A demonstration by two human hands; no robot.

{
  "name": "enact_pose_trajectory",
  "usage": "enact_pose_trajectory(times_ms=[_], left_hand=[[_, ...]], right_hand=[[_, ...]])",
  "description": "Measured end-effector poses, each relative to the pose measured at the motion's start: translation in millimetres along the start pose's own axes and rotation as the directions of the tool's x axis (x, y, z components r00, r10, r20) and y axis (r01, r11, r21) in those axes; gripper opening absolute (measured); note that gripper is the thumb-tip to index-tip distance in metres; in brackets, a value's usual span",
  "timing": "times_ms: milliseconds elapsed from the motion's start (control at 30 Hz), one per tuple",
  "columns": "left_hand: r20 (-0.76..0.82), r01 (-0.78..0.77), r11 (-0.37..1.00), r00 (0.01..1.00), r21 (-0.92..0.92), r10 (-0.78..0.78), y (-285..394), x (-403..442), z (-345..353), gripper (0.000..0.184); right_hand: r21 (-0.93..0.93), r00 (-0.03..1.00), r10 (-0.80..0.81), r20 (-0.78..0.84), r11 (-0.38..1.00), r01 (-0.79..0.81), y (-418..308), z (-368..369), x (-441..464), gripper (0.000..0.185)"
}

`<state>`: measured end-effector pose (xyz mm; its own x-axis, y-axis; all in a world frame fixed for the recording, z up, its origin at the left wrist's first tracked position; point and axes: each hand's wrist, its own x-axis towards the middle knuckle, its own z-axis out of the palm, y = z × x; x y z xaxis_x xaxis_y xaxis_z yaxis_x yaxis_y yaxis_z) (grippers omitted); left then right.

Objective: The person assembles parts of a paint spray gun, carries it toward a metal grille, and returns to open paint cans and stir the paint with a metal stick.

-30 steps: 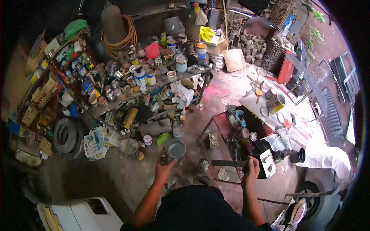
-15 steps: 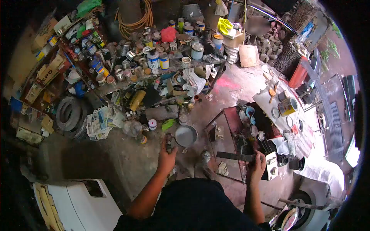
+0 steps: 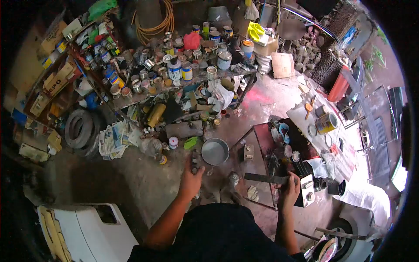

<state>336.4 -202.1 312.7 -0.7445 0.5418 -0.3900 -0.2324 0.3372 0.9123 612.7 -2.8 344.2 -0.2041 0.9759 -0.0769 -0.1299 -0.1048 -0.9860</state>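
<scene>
My left hand (image 3: 190, 181) has its fingers curled around a small dark object, too unclear to name. A round grey pan (image 3: 215, 151) lies just beyond it to the upper right, apart from the fingers. What the pan rests on cannot be told. In my right hand (image 3: 291, 188) is one end of a long, flat dark bar (image 3: 264, 177), which points left, roughly level. Near that hand is a white-topped box (image 3: 307, 192) with a round knob.
A bench (image 3: 144, 97) crowded with paint cans spans the upper left. Newspapers (image 3: 114, 139) and tyres (image 3: 79, 129) lie at the left. A metal frame table (image 3: 265, 137) stands right of centre, beside a board (image 3: 312, 124) bearing an open can. A person is partly visible behind.
The view has shifted, moving the bench and cans right and up. The gap between my left hand and the grey pan has widened. My right hand still holds the bar.
</scene>
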Motion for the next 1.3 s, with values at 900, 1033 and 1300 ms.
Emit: enact_pose_trajectory(times_ms=[900, 1033, 1300], left_hand=[[-0.086, -0.330, 0.935, 0.943, -0.132, 0.321, 76, 12, -16, 0.074], [-0.152, -0.585, 0.806, 0.808, -0.091, 0.569, 136, 5, -27, 0.073], [-0.187, -0.737, 0.666, 0.643, 0.109, 0.742, 195, -9, -34, 0.072]], right_hand=[[0.112, 0.996, 0.005, 0.092, 0.994, -0.015, 20, 9, -2, 0.026], [0.097, 0.994, 0.012, 0.110, 0.995, -0.023, 16, 25, -5, 0.026], [0.126, 0.995, 0.013, 0.101, 0.992, -0.025, 9, 31, -13, 0.027]])
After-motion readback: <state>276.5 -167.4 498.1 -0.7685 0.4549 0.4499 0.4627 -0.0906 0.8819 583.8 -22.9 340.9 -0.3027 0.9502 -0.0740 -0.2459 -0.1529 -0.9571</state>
